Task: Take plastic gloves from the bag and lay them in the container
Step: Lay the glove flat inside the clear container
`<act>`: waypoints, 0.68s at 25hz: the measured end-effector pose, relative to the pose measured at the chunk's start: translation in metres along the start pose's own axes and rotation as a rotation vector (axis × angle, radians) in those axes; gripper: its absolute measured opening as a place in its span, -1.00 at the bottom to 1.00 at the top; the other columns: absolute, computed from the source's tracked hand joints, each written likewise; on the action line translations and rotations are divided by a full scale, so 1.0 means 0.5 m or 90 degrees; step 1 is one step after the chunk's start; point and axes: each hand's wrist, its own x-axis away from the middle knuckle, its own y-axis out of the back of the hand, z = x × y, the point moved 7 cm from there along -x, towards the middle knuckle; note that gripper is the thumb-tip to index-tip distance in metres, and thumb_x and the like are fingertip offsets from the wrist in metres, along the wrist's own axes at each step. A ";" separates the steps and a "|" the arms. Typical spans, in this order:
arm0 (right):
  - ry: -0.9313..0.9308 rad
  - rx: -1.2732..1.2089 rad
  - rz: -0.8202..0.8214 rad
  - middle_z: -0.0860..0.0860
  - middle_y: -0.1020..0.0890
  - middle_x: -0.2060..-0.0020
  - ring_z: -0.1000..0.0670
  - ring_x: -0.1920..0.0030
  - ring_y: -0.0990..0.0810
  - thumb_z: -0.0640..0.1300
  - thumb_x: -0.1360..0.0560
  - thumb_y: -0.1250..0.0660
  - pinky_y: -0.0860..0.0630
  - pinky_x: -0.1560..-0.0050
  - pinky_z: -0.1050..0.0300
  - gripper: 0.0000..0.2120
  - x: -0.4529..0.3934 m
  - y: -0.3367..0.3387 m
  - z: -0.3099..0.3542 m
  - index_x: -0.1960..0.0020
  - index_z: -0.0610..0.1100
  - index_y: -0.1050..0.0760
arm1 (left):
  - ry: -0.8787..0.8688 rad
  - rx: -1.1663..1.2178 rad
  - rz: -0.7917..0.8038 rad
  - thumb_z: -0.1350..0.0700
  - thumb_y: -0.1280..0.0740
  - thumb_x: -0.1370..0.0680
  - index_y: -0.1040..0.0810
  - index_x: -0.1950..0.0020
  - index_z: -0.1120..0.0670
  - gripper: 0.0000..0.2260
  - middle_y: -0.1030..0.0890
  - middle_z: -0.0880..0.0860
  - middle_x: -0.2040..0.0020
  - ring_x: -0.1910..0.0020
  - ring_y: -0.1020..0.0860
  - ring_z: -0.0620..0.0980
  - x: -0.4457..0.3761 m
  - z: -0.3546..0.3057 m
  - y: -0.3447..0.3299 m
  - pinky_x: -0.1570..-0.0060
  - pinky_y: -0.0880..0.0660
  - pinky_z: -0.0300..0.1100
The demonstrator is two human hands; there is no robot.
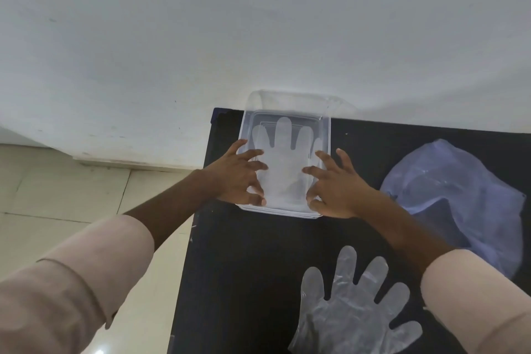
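Observation:
A clear rectangular plastic container stands at the far edge of the black table. A translucent plastic glove lies flat inside it, fingers pointing away from me. My left hand rests on the container's left side with fingers spread, its fingertips on the glove's edge. My right hand mirrors it on the right side, fingers apart. A second clear glove lies flat on the table close to me. The bluish plastic bag lies crumpled at the right.
A white wall rises just behind the table. Beige floor tiles show to the left, beyond the table's left edge. Pale sleeves cover both my forearms.

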 end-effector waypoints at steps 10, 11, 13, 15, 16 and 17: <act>-0.015 0.041 0.002 -0.01 -0.18 -0.56 -0.20 -0.57 0.10 0.09 -0.59 -0.11 0.24 -0.45 -0.31 -0.63 -0.004 0.008 0.003 -0.34 0.11 -0.45 | 0.034 -0.021 0.039 -0.32 0.00 -0.56 -0.55 -0.31 -0.14 -0.49 -0.22 -0.04 -0.57 -0.59 0.01 0.06 -0.003 0.000 0.008 -0.49 0.21 0.21; -0.013 0.015 -0.049 -0.02 -0.23 -0.54 -0.17 -0.57 0.02 0.05 -0.58 -0.14 0.14 -0.47 -0.27 -0.61 0.003 0.018 0.004 -0.39 0.09 -0.40 | 0.040 0.001 0.025 -0.28 -0.02 -0.58 -0.50 -0.36 -0.11 -0.51 -0.22 -0.01 -0.57 -0.58 -0.02 0.07 -0.003 -0.003 0.020 -0.50 0.16 0.19; -0.010 -0.077 -0.213 -0.04 -0.35 -0.48 -0.14 -0.53 -0.17 -0.05 -0.55 -0.23 -0.07 -0.45 -0.19 -0.57 0.027 0.052 0.006 -0.41 0.03 -0.38 | 0.045 0.106 -0.075 -0.16 -0.13 -0.62 -0.48 -0.38 -0.06 -0.60 -0.33 0.06 -0.52 -0.54 -0.18 0.09 0.003 -0.012 0.061 -0.49 -0.03 0.14; -0.049 -0.213 -0.389 -0.07 -0.48 -0.39 -0.15 -0.44 -0.36 -0.13 -0.53 -0.30 -0.24 -0.39 -0.16 -0.59 0.066 0.089 -0.004 -0.37 -0.05 -0.43 | 0.053 0.267 -0.237 -0.03 -0.25 -0.60 -0.56 -0.29 -0.01 -0.71 -0.51 0.07 -0.38 -0.39 -0.42 0.08 0.014 -0.020 0.115 -0.38 -0.30 0.06; -0.088 -0.305 -0.449 -0.08 -0.52 -0.34 -0.14 -0.38 -0.43 -0.15 -0.52 -0.33 -0.31 -0.36 -0.13 -0.62 0.084 0.098 -0.013 -0.34 -0.07 -0.46 | 0.070 0.371 -0.305 0.03 -0.29 -0.59 -0.60 -0.22 0.00 -0.76 -0.57 0.06 -0.29 -0.29 -0.50 0.05 0.021 -0.021 0.136 -0.30 -0.40 -0.01; -0.130 -0.420 -0.479 -0.08 -0.56 -0.29 -0.12 -0.31 -0.49 -0.16 -0.52 -0.34 -0.37 -0.34 -0.07 -0.65 0.106 0.101 -0.019 -0.30 -0.08 -0.48 | 0.091 0.482 -0.354 0.07 -0.32 -0.58 -0.62 -0.17 0.01 -0.81 -0.61 0.04 -0.21 -0.19 -0.55 0.02 0.029 -0.028 0.154 -0.21 -0.47 -0.08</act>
